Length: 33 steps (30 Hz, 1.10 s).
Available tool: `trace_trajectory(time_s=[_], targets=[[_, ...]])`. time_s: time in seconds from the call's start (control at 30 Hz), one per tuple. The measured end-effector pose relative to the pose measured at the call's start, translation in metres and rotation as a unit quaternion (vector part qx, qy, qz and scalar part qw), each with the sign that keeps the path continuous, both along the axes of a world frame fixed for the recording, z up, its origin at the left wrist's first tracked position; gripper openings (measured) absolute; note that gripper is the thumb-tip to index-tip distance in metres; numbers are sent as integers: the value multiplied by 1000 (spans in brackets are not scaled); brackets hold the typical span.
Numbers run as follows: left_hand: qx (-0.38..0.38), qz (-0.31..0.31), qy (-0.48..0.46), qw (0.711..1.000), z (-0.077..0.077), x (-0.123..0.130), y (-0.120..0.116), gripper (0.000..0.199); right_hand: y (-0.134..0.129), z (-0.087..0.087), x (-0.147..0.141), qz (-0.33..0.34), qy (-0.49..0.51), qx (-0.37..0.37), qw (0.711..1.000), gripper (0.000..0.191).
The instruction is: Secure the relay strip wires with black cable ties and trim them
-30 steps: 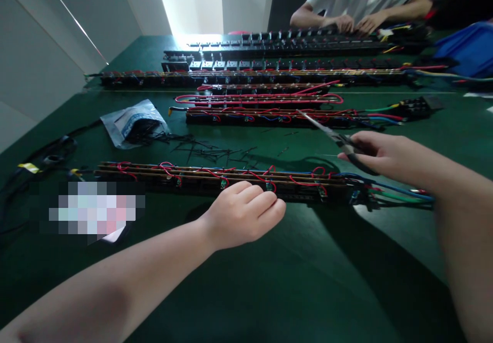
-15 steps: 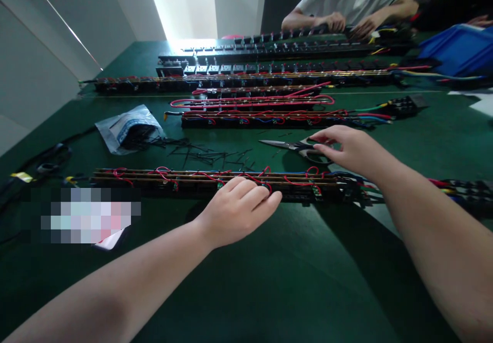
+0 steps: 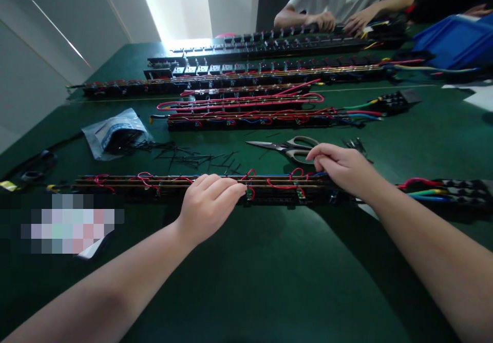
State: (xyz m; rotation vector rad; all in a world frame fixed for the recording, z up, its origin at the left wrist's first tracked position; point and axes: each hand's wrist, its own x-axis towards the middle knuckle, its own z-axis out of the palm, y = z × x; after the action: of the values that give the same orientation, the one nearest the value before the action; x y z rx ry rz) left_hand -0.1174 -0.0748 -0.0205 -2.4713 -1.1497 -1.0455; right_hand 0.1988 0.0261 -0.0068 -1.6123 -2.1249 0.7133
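L hand (image 3: pixel 208 204) curling over wired strip (image 3: pixel 277 197), prob. stiff, mod. weight.
Strip's lying crosswise on table (image 3: pixel 246 281), thin wires looking fragile; base offering best hold. L fingers bending down, grip hidden; R hand (image 3: pixel 342 167) reaching palm-down, fingers half-curling nr scissors (image 3: pixel 283 147), contact unclear.

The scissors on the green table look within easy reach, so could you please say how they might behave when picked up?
The scissors should feel stiff, given their straight metal blades. Lifted by one handle loop, they may swing at the pivot. Lying flat, they seem unlikely to roll.
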Motion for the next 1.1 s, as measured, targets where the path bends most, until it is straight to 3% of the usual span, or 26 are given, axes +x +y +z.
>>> trace_trajectory(time_s=[0.17, 0.27, 0.37, 0.47, 0.6, 0.7, 0.77, 0.9, 1.1], targets=[[-21, 25, -24, 999, 14, 0, 24, 9, 1, 2, -1, 14, -26, -13, 999, 26], [-135, 43, -44, 989, 27, 3, 55, 9, 0, 3, 0, 20, -35, -5, 999, 27], [-278, 28, 3, 960, 35, 4, 86, 11, 1, 3, 0, 29, -36, -1, 999, 28], [-332, 65, 69, 938, 43, -7, 103, 20, 1, 4, 1, 33, -41, -3, 999, 29], [-288, 237, 138, 917, 62, -57, 102, 28, 2, 4, 2, 36, -42, -4, 998, 28], [-278, 385, 182, 861, 77, -114, 94, 23, 3, 4, 2, 39, -46, -19, 998, 28], [-304, 421, 201, 830, 82, -147, 90, 18, 4, 3, 2, 37, -49, -34, 998, 28], [-387, 439, 186, 789, 77, -175, 91, 18, 6, 2, 2, 32, -59, -38, 997, 30], [-367, 409, 216, 807, 44, -157, 105, 39, 7, 2, 3, 38, -51, -24, 998, 28]])
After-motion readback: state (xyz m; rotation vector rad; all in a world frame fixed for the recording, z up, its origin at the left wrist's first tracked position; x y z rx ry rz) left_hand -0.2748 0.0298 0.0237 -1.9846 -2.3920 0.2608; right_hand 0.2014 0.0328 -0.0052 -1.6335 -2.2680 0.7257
